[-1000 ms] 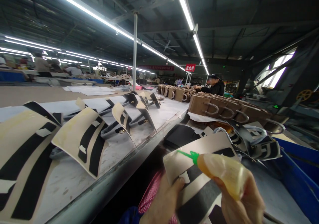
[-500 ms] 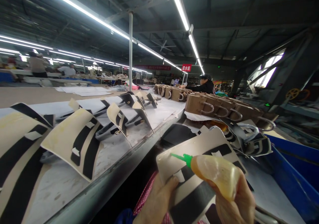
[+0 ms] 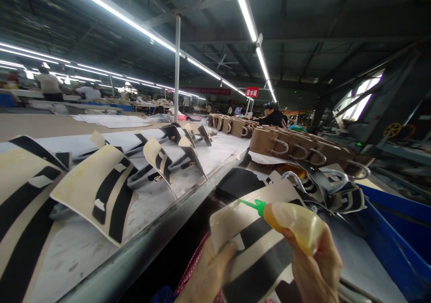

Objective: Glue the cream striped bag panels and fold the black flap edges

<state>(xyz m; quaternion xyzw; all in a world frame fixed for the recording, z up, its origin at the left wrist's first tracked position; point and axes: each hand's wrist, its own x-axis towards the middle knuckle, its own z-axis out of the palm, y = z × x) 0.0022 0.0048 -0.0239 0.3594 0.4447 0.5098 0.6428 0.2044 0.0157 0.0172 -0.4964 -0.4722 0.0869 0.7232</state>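
Long grey-white surface (image 3: 161, 204) at left. Cream, black-striped flat panel (image 3: 266, 249) just right of it, pinched by left hand (image 3: 208, 276). Right hand (image 3: 316, 271) wrapped round soft amber glue bottle (image 3: 292, 222), green nozzle (image 3: 251, 203) over panel's top edge. Gluing seemingly under way; next move calls for steady squeeze.

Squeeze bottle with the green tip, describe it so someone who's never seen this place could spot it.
Right of the long grey table, near the bottom edge, the right hand is raised. It grips a soft amber bottle over a cream-and-black panel; only this has a bright green nozzle.
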